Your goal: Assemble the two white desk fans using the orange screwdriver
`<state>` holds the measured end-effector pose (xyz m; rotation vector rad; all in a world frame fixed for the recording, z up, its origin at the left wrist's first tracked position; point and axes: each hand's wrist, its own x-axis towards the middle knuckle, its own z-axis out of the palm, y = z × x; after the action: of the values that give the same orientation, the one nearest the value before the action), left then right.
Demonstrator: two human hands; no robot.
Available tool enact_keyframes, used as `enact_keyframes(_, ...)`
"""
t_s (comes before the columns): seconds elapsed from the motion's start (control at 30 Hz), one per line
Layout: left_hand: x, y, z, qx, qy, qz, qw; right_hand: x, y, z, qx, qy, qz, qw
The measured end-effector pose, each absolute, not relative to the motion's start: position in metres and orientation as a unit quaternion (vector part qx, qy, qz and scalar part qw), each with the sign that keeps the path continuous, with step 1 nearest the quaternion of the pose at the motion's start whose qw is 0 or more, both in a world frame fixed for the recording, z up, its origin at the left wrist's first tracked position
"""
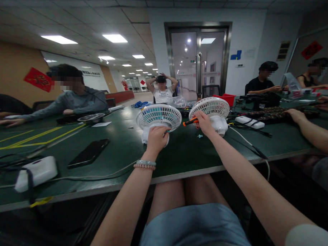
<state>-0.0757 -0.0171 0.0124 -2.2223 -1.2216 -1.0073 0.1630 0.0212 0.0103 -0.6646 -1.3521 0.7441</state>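
My left hand (158, 138) is closed at the back of a small white fan (159, 114), over its motor housing; a tiny teal piece shows by the fingertips, too small to make out. In my right hand (204, 122) is a screwdriver (190, 122) with an orange and black handle, pointing left toward the first fan. Behind that hand a second white fan (211, 105) stands on the table, its cord running off to the right. A small light-blue screw-like part (199, 136) lies on the tabletop between the two fans.
On the green table (125, 143) a black phone (89, 152) and a white power adapter (37, 173) with cables lie to the left. A white power strip (249, 122) and a red bin (226, 99) are to the right. Several people sit around; another person's hand (296, 116) reaches in at right.
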Motion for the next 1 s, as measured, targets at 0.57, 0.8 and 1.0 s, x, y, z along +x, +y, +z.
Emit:
enact_keyframes(0.57,-0.0754,-0.0178,0.0134,-0.800,-0.438,-0.357,0.200,0.1622,0.0219,0.0089,-0.246,-0.580,0.400,0.666)
enact_keyframes(0.8,-0.0767,-0.0169,0.0117,-0.803,-0.431,-0.361,0.198,0.1610,0.0215,0.0095,-0.259,-0.569,0.389,0.677)
enact_keyframes(1.0,-0.0767,-0.0168,0.0117,-0.803,-0.435,-0.356,0.197,0.1622,0.0232,0.0073,-0.302,-0.580,0.336,0.678)
